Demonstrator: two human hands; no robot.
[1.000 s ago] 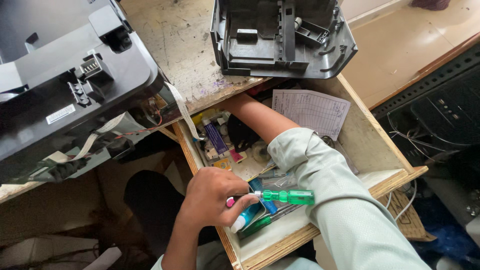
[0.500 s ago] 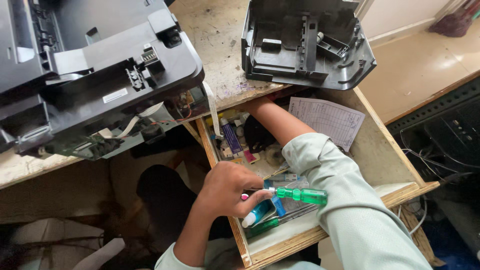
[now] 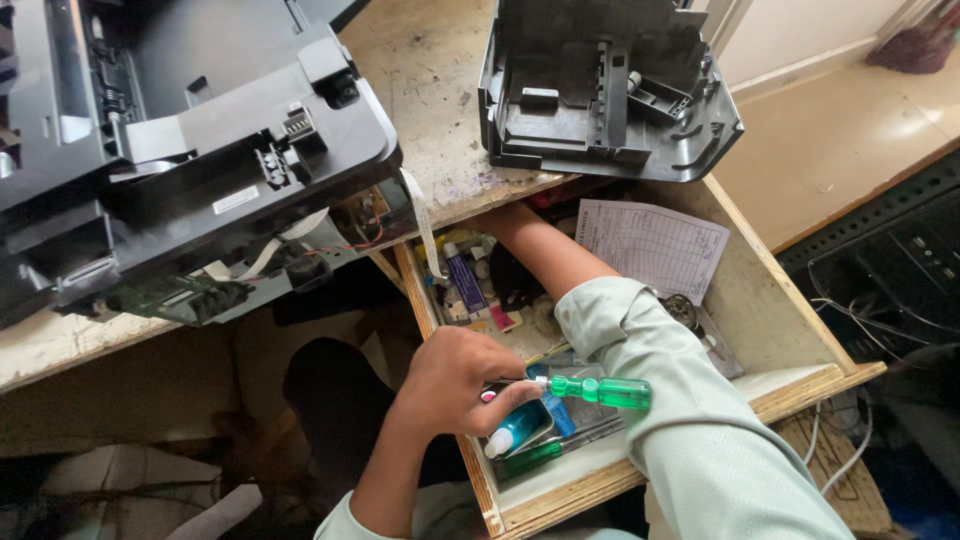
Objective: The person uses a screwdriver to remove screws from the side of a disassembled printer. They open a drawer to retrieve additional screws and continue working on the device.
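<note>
A green-handled screwdriver [image 3: 597, 390] is gripped by the closed left hand [image 3: 455, 380] at the wooden drawer's [image 3: 800, 385] front edge; it could be dropped among clutter. The right hand is hidden deep inside, its state unknowable. Beyond the left hand lie a purple tube [image 3: 464, 280], then a ruled paper form [image 3: 652, 245]; farther up, a white label [image 3: 236, 199] is stuck on the tabletop's [image 3: 430, 90] printer [image 3: 180, 150], which overhangs and could slide.

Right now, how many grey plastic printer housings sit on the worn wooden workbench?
2: a large dark grey printer body at the bench's left, a smaller grey plastic printer shell above the open drawer. None seems hidden.
</note>
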